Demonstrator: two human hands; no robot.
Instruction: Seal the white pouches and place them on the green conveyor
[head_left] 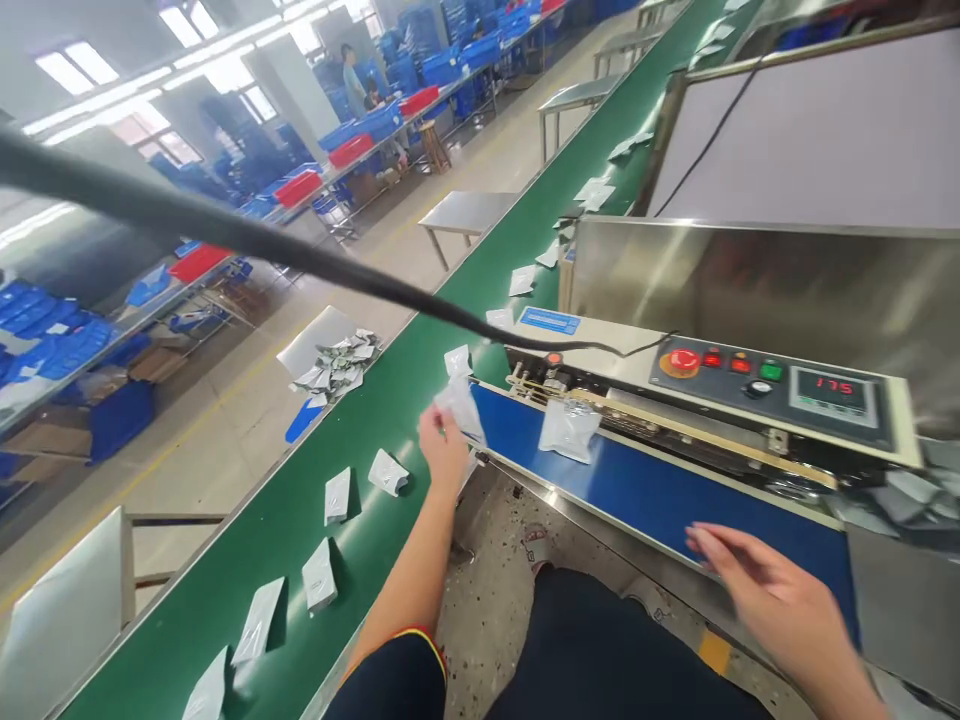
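Note:
My left hand (pixel 444 448) pinches a white sachet (pixel 462 408) at the near end of the blue conveyor belt (pixel 645 490), beside the green belt. A second white sachet (pixel 570 430) lies on the blue belt, its top edge against the sealing machine (pixel 690 400). Over the right part of the blue belt, my right hand (pixel 772 580) hovers with fingers loosely bent and apart, holding nothing. Another small sachet (pixel 457 361) rests on the green belt just beyond my left hand.
The long green conveyor (pixel 285 520) carries several scattered sachets. A control panel (pixel 772 385) reads 175 in red. A dark cable (pixel 300 250) crosses in front. More packets are piled on a stool (pixel 337 365) and at the machine's right end. Metal tables (pixel 469 212) stand beyond the green belt.

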